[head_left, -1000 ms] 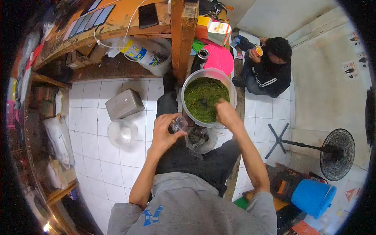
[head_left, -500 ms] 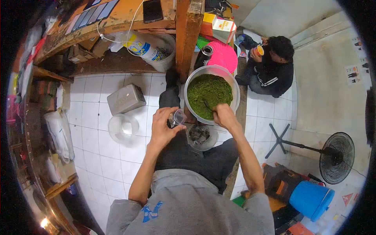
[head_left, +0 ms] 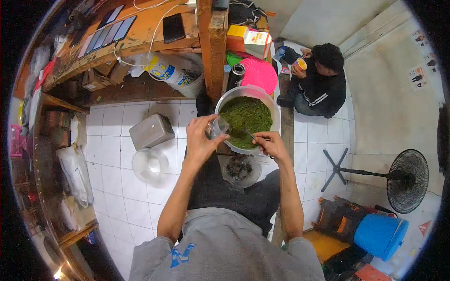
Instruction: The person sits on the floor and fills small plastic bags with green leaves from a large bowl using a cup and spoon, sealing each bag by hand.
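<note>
Relative to the earlier frames, the left hand has carried its clear cup up to the left edge of the large bowl, and the right hand has drawn back toward the lower right rim, exposing more of its utensil. Left thumb and fingers grip the cup by its sides, the cup tilted with its mouth toward the chopped green material; any contents are hard to make out through the clear wall, and part of the grip is hidden behind it. Right thumb and fingers are pinched on the thin handle of the utensil, whose far end blends into the green material inside the bowl, so that its shape cannot be determined. Whatever bears the bowl is largely concealed beneath it. Just below the bowl, a small tub holds dark pieces too indistinct to identify. Beyond, a black flask partly covers a pink ribbed object. At upper right, a seated person holds an orange cup, its contents unclear. Shelving at left is cut off by the dark lens border.
</note>
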Motion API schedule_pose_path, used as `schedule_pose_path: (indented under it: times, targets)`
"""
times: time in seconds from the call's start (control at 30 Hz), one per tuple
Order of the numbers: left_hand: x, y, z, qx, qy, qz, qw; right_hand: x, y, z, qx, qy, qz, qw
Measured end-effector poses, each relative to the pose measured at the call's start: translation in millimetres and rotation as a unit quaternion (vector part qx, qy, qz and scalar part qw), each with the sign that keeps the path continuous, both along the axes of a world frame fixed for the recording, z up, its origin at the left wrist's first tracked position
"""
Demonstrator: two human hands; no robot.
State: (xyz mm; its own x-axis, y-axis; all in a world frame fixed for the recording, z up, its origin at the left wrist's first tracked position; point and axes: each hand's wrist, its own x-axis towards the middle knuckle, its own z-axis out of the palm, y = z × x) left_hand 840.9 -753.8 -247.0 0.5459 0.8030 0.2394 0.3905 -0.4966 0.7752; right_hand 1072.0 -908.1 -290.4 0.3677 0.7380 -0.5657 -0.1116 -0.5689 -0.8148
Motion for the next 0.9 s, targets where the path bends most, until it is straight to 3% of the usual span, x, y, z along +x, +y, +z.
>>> schedule_pose_path:
  times: [0.2,0.33,0.4,0.43,0.5,0.73,0.9]
  targets:
    - [52.5,2.9,-17.7,0.04,0.026,-0.02,0.999,22.1,-27.5,23.1,0.076,0.051,-0.066,0.994]
    - [79.1,-2.9,-34.9,0.025,0.034,-0.022,0.999,9.0,-28.1,45.2,0.104,-0.003,-0.109,0.989]
    - [89.1,-6.4,-38.0,0.031,0.021,-0.023,0.999,-5.5,-25.9,45.5,0.14,-0.278,-0.052,0.949]
    - [92.9,-8.8,-38.5,0.014,0.016,-0.022,1.0,-14.0,-24.7,48.0,0.14,-0.28,-0.053,0.948]
    - [98.6,-11.0,-43.5,-0.003,0.011,-0.017,1.0,-30.4,-21.1,55.9,0.153,-0.412,-0.052,0.897]
    - [101.1,-12.2,-54.1,-0.049,-0.008,-0.013,0.999,-44.9,-24.0,60.4,0.163,-0.474,-0.048,0.864]
    - [97.7,-9.1,-66.4,-0.042,-0.02,-0.005,0.999,-24.5,-21.7,46.2,0.151,-0.433,-0.069,0.886]
